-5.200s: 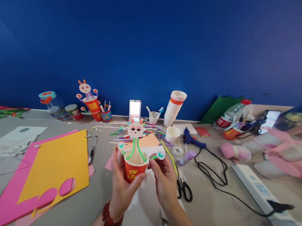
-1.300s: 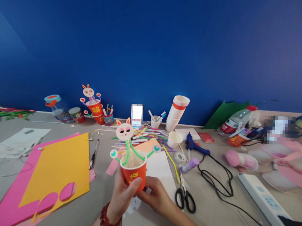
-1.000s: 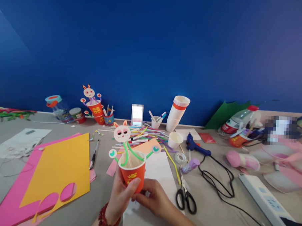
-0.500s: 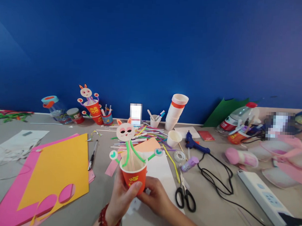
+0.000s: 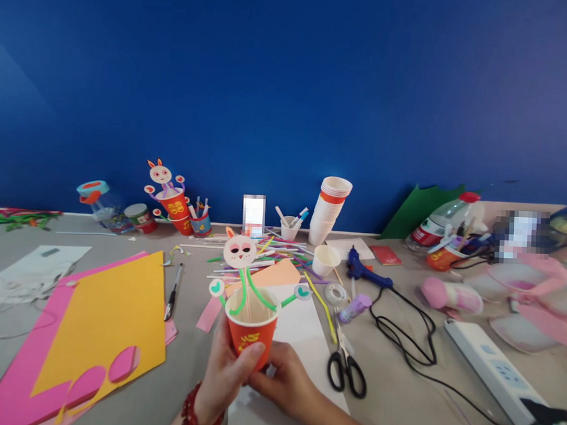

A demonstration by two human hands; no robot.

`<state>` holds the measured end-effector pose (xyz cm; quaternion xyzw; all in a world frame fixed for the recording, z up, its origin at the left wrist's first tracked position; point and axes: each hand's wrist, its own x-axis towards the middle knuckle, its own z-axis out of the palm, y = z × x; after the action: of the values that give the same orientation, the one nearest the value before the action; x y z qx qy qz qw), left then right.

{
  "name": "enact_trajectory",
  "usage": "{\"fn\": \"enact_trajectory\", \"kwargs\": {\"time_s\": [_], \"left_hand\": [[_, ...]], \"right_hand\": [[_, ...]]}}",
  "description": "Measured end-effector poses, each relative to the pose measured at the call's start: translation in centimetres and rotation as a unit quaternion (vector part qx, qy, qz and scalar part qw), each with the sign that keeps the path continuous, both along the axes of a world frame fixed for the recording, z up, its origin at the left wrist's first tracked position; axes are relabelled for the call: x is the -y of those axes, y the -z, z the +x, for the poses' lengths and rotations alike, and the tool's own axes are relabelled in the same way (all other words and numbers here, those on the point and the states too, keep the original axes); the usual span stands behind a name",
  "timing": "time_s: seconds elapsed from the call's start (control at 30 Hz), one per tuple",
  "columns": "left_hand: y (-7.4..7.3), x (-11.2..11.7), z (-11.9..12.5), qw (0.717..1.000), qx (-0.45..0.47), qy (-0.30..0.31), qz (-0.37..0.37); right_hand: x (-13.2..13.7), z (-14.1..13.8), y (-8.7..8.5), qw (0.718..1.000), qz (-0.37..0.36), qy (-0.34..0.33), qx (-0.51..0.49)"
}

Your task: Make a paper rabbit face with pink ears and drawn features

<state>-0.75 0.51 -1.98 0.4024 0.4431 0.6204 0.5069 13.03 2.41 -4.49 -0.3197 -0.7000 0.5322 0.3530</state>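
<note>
I hold a red paper cup (image 5: 251, 332) up in front of me, over the table. A paper rabbit face (image 5: 239, 251) rises from it on a thin stick, and green straw arms with round paper paws stick out to both sides. My left hand (image 5: 224, 376), with a red bead bracelet at the wrist, wraps round the cup's side, thumb across the front. My right hand (image 5: 288, 382) is closed at the cup's bottom, fingers pinching under it. Beneath lies a white sheet (image 5: 301, 329).
Yellow and pink foam sheets (image 5: 105, 317) lie at the left, with a pen (image 5: 173, 286) beside them. Black scissors (image 5: 345, 369), a blue glue gun (image 5: 363, 272) with its cable, a power strip (image 5: 497, 372), stacked cups (image 5: 328, 208), a pile of straws (image 5: 272, 253) and another rabbit cup (image 5: 169, 192) fill the rest.
My right hand left the rabbit's right paw and went under the cup. The rabbit head has since swung left, then back towards the right and a little lower. The view shifted slightly.
</note>
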Motion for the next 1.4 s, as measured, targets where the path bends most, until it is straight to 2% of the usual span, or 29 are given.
{"fn": "enact_trajectory", "kwargs": {"time_s": [0.23, 0.43, 0.5, 0.57, 0.67, 0.77, 0.9, 1.07, 1.23, 1.4], "left_hand": [[-1.0, 0.1, 0.0, 0.999, -0.014, 0.044, 0.022], [-0.5, 0.4, -1.0, 0.997, -0.037, 0.062, 0.039], [-0.5, 0.5, -1.4, 0.991, -0.058, 0.105, 0.053], [-0.9, 0.6, -1.6, 0.981, -0.072, 0.175, 0.054], [-1.6, 0.6, -1.2, 0.964, -0.085, 0.247, 0.053], [-2.0, 0.4, -0.7, 0.954, -0.093, 0.283, 0.042], [-1.6, 0.1, -0.2, 0.933, -0.095, 0.345, 0.029], [-0.7, 0.1, -0.2, 0.937, -0.104, 0.330, 0.043], [-0.9, 0.3, -0.2, 0.933, -0.070, 0.348, 0.057], [-0.5, 0.3, -0.2, 0.938, -0.056, 0.338, 0.061]], "right_hand": [[0.2, -0.1, -0.3, 0.998, 0.036, 0.027, 0.051], [-1.9, 2.9, -2.7, 0.992, 0.031, -0.074, 0.098], [-3.0, 4.2, -3.4, 0.997, -0.001, -0.049, 0.063], [-3.9, 5.4, -4.0, 0.999, -0.043, 0.019, -0.024], [-4.3, 6.5, -4.8, 0.978, -0.078, 0.106, -0.164], [-3.7, 7.0, -5.7, 0.968, -0.092, 0.104, -0.209], [-2.9, 6.8, -6.7, 0.969, -0.143, 0.086, -0.184], [-3.1, 6.7, -6.5, 0.966, -0.137, 0.101, -0.193], [-3.3, 7.3, -6.0, 0.973, -0.121, 0.094, -0.176], [-3.2, 7.1, -5.8, 0.971, -0.135, 0.083, -0.179]]}}
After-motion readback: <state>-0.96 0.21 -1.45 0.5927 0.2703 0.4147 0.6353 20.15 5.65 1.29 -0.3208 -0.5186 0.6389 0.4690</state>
